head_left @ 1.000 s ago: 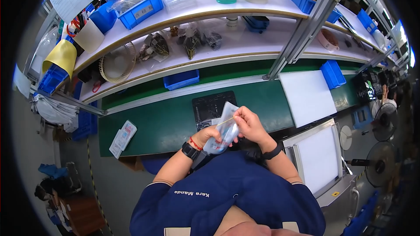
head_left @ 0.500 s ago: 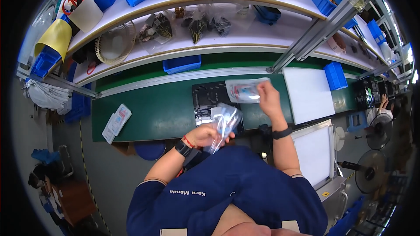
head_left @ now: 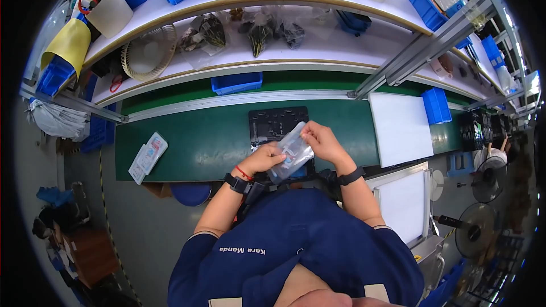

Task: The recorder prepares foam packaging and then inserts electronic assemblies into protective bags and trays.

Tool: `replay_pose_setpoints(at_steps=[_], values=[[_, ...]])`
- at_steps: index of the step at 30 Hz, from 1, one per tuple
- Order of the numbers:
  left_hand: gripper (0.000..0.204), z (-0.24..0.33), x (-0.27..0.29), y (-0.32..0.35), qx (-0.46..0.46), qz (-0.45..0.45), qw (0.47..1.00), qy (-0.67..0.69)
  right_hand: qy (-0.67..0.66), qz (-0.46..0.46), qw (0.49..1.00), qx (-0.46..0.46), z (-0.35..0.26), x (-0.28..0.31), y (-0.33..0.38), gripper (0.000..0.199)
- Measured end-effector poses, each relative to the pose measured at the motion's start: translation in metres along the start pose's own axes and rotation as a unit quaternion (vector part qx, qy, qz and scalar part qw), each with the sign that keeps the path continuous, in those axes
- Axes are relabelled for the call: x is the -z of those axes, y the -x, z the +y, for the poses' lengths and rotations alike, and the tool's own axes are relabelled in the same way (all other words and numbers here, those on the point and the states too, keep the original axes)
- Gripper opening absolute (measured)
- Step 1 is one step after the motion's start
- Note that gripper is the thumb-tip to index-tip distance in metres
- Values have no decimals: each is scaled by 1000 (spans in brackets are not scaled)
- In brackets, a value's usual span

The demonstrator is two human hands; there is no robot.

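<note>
A clear plastic bag [head_left: 292,158] with red and blue marks inside or on it is held in front of my chest, tilted. My left hand [head_left: 263,158] grips its left edge, thumb on top. At its upper right corner, my right hand [head_left: 322,143] pinches the bag. Whether it is one bag or two laid together I cannot tell. Behind and below it lies a black tray-like plate [head_left: 276,118] with small fittings, partly hidden by the bag and hands.
Two flat printed packets [head_left: 149,158] lie at the left of the green bench [head_left: 193,142]. A white board [head_left: 401,128] and a blue bin [head_left: 436,106] are to the right. Another blue bin [head_left: 237,83] sits under the shelf [head_left: 335,51], which holds bagged parts. A metal post [head_left: 409,45] rises at right.
My right hand has moved left and nearer, bringing the printed clear packet from beside the black plate to my left hand. My left hand, with its clear bag, has risen slightly.
</note>
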State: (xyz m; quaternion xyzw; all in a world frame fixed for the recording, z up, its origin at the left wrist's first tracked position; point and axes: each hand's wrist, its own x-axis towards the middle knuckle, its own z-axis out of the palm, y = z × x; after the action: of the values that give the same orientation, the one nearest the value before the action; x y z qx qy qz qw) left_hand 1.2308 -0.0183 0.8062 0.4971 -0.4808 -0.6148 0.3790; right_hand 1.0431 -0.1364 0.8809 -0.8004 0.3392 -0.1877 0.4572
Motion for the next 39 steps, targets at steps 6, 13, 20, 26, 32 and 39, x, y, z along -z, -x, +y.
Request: replay_pose_setpoints(at_steps=[6, 13, 20, 26, 32, 39], values=[[15, 17, -3, 29, -51, -6, 994, -101, -7, 13, 999, -50, 48, 21, -6, 6], [14, -17, 42, 111, 112, 213, 971, -3, 92, 203, 971, -83, 126, 113, 6, 5], [14, -49, 52, 118, 102, 342, 926, 125, 139, 252, 957, 20, 82, 63, -67, 8], [55, -79, 49, 126, -51, 369, 927, 48, 4, 324, 945, -42, 76, 79, -181, 20], [89, -35, 34, 130, -94, 388, 879, 260, 6, 317, 948, 39, 36, 55, -163, 43], [79, 4, 24, 108, -160, 342, 878, 296, -236, -255, 926, -148, -20, -88, -33, 41]])
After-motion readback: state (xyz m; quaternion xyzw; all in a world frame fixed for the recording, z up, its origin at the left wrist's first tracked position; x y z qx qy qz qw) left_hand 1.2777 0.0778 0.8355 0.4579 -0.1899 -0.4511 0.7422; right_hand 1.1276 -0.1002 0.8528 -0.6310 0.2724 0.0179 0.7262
